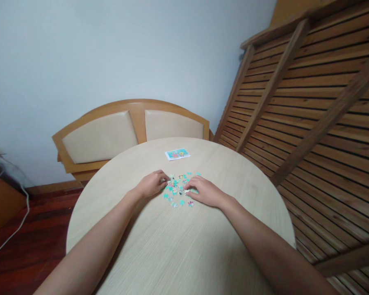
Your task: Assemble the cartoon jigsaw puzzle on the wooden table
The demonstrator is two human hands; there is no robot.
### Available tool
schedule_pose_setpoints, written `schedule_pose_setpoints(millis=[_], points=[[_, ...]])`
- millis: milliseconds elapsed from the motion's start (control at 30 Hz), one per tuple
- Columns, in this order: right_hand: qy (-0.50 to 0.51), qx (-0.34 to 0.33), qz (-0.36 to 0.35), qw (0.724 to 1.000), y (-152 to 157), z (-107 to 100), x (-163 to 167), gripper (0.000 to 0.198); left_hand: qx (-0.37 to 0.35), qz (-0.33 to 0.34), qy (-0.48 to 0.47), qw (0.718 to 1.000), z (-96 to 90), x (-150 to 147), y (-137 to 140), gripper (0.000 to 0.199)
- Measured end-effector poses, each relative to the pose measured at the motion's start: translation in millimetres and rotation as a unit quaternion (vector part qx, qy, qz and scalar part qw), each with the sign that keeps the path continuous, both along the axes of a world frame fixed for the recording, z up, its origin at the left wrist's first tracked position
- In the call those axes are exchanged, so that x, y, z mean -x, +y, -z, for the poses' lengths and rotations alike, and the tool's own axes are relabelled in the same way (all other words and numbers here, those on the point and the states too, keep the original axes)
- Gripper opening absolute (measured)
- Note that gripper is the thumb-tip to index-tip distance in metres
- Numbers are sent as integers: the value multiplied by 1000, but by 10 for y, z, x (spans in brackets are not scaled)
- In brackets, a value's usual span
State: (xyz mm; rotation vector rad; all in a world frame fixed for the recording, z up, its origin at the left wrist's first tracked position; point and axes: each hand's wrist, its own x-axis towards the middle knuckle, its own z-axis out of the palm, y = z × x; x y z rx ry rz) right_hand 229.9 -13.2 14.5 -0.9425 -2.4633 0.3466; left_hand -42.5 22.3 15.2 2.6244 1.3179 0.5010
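Small jigsaw puzzle pieces (pixel 174 188), mostly turquoise with some white, pink and yellow, lie loosely scattered on the round pale table (pixel 172 246). At the left edge of the scatter is my left hand (pixel 153 183), its fingers curled together and the tips down at the pieces. What those fingertips hold, if anything, is too small to tell. My right hand (pixel 204 191) reaches in from the right side, thumb and fingers pinching a whitish puzzle piece (pixel 187 191). A loose turquoise piece (pixel 182 202) and a pink one (pixel 190 203) lie nearer to me.
Beyond the scatter lies a picture card (pixel 177 154) with a turquoise cartoon scene. A cushioned wooden headboard (pixel 137 105) stands behind the table against the wall. Slatted wooden panels (pixel 295 106) lean close on the right. A white cable (pixel 27 205) hangs at the left.
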Motion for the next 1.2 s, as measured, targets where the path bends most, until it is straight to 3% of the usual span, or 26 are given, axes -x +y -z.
schedule_pose_setpoints(millis=[400,633,733,1200], points=[[44,54,7,998,43,-63,-76,16,7,14,-6,1000,17,9,17,19],[98,38,173,979,238,-40,-516,16,14,-2,-17,1000,7,66,-7,17],[90,31,207,974,310,24,-619,14,18,-4,-17,1000,-3,73,-13,17],[4,31,212,977,361,117,-596,15,21,-8,-19,1000,-5,82,11,16]])
